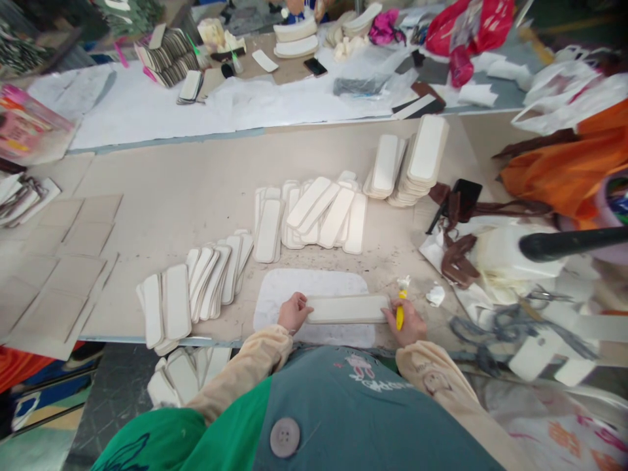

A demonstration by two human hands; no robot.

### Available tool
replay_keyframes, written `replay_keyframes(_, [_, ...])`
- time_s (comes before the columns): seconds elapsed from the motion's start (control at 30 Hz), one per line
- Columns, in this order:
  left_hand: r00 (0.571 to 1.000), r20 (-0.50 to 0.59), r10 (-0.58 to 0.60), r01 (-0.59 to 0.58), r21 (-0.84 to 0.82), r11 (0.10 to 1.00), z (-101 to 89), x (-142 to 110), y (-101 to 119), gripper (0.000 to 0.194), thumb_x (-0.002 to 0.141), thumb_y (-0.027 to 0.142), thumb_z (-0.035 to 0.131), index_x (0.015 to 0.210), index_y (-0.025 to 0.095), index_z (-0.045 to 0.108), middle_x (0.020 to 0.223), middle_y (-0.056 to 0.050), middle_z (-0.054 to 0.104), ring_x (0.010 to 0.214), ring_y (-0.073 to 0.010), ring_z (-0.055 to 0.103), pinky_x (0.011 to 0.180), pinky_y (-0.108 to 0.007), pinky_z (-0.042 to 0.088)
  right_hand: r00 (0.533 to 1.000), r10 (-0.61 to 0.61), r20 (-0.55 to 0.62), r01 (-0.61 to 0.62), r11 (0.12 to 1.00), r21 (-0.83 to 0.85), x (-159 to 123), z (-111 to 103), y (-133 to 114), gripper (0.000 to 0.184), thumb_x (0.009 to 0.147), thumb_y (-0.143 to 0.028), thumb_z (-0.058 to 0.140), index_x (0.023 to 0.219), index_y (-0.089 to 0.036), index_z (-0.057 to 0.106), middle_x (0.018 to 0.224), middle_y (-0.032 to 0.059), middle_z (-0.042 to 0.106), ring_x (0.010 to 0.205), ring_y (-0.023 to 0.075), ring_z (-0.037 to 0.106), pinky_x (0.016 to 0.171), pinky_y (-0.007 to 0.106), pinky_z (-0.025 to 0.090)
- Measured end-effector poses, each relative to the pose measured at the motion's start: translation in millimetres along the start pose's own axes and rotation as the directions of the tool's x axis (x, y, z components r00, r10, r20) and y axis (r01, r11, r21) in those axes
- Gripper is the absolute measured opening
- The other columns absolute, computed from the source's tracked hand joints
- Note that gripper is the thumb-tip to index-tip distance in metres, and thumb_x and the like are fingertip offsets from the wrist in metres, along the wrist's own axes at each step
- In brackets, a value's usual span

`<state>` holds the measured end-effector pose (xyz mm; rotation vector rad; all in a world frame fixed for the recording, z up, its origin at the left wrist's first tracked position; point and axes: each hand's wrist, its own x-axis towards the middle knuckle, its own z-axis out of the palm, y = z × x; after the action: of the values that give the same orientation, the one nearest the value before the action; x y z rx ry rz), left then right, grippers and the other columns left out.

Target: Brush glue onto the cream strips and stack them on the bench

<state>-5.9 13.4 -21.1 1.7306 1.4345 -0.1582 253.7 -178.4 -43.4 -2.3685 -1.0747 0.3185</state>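
Note:
A long cream pad [347, 308] with rounded ends lies crosswise on a pale work mat [314, 288] at the table's near edge. My left hand [293, 313] has its fingers closed on the pad's left end. My right hand [408, 320] touches the pad's right end and grips a yellow-handled brush [401, 307] with a whitish tip pointing up.
Rows of the same cream pads lie fanned at the left [196, 288], in the middle [314, 212] and stacked at the back right [412, 160]. More pads [184, 373] sit below the table edge. Scissors [544, 296], brown strips [456, 255] and orange cloth [569, 170] crowd the right.

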Motion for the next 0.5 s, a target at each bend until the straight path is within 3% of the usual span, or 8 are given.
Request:
replay_keyframes(0.37, [1.000, -0.005, 0.003, -0.004, -0.041, 0.999, 2.5, 1.9, -4.9, 0.020, 0.074, 0.023, 0.068, 0.089, 0.021, 0.055, 0.066, 0.007, 0.057, 0.066, -0.0110, 0.056, 0.067, -0.023, 0.040, 0.998, -0.064, -0.008, 0.063, 0.994, -0.087, -2.2, 2.0, 2.1, 0.029, 0.089, -0.048, 0.047, 0.093, -0.020, 0.054, 0.084, 0.0055, 0.069, 0.073, 0.0200, 0.064, 0.066, 0.029, 0.047])
replay_keyframes(0.5, [1.000, -0.015, 0.007, -0.008, -0.027, 1.000, 2.0, 0.5, -2.4, 0.022, 0.073, 0.023, 0.070, 0.089, 0.021, 0.056, 0.065, 0.007, 0.057, 0.065, -0.0114, 0.056, 0.066, -0.023, 0.039, 0.987, -0.145, -0.069, 0.134, 0.980, -0.146, -5.0, 2.8, 5.0, 0.018, 0.090, -0.038, 0.050, 0.092, -0.021, 0.055, 0.100, 0.0077, 0.071, 0.083, 0.0218, 0.066, 0.069, 0.031, 0.049])
